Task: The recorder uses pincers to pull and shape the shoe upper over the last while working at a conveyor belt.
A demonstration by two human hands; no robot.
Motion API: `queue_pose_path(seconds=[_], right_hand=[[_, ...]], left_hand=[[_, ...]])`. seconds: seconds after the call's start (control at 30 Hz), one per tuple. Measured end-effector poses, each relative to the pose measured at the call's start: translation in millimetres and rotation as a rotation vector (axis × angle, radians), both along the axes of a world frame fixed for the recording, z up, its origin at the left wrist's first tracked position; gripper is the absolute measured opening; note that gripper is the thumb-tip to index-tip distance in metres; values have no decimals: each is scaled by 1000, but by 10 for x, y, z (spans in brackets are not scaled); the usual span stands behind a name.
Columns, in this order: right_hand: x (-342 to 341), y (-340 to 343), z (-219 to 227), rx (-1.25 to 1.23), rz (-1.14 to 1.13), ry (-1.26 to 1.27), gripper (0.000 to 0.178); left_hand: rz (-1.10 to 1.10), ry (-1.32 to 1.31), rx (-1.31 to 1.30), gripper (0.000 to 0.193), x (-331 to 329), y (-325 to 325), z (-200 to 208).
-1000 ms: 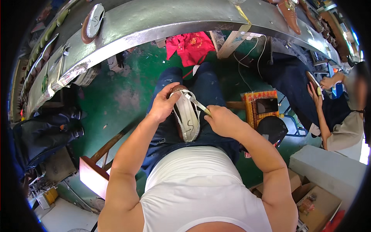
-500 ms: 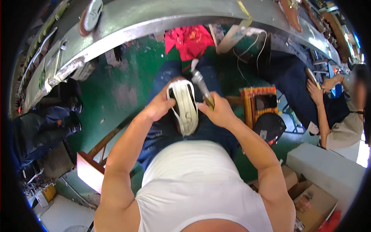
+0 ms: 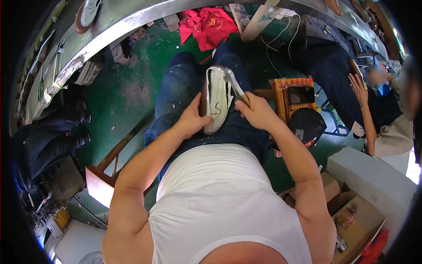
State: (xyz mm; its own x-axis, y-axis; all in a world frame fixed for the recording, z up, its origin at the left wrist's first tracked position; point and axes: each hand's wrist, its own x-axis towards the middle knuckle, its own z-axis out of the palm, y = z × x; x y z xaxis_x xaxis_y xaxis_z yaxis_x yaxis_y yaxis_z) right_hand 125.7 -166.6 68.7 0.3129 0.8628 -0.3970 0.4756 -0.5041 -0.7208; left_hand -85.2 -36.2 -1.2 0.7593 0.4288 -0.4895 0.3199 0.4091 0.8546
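Cream and brown, the unfinished shoe (image 3: 217,103) lay over the person's lap, just above the middle of the frame, its pale face up and marked with a dark curving line. The left hand (image 3: 193,119) was half curled about its lower left side, thumb over the edge, the other fingers partly hidden by the shoe. The right hand (image 3: 256,112) was closed round the handle of a metal-headed hand tool (image 3: 238,91); motion blur obscured the tool's head, and whether it pressed on the shoe could not be told.

Half a second earlier the tool had pointed up and away from the shoe; now its head overlapped the shoe's upper end. The left hand had slid from the shoe's upper left side toward its lower end.

Blue jeans (image 3: 173,90) showed beneath. Beyond, a red garment (image 3: 210,27) lay crumpled at top centre. At upper left, a second shoe (image 3: 89,14) on the metal bench (image 3: 151,18) was cut off by the frame, more so than before. A co-worker's hand (image 3: 359,90) showed at right, the head beside it blurred.
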Motion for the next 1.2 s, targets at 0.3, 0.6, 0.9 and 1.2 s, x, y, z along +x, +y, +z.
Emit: queue_pose_path(seconds=[0.3, 0.6, 0.9, 1.2], right_hand=[[-44, -188, 200, 96, 483, -422, 37], [-249, -127, 93, -49, 521, -429, 22], [18, -15, -41, 378, 408, -690, 28], [333, -11, -75, -128, 325, -432, 24]], left_hand=[[-154, 31, 252, 101, -48, -120, -182], [498, 124, 142, 59, 358, -218, -254], [261, 247, 636, 52, 334, -192, -217], [-225, 195, 944, 54, 247, -98, -26]])
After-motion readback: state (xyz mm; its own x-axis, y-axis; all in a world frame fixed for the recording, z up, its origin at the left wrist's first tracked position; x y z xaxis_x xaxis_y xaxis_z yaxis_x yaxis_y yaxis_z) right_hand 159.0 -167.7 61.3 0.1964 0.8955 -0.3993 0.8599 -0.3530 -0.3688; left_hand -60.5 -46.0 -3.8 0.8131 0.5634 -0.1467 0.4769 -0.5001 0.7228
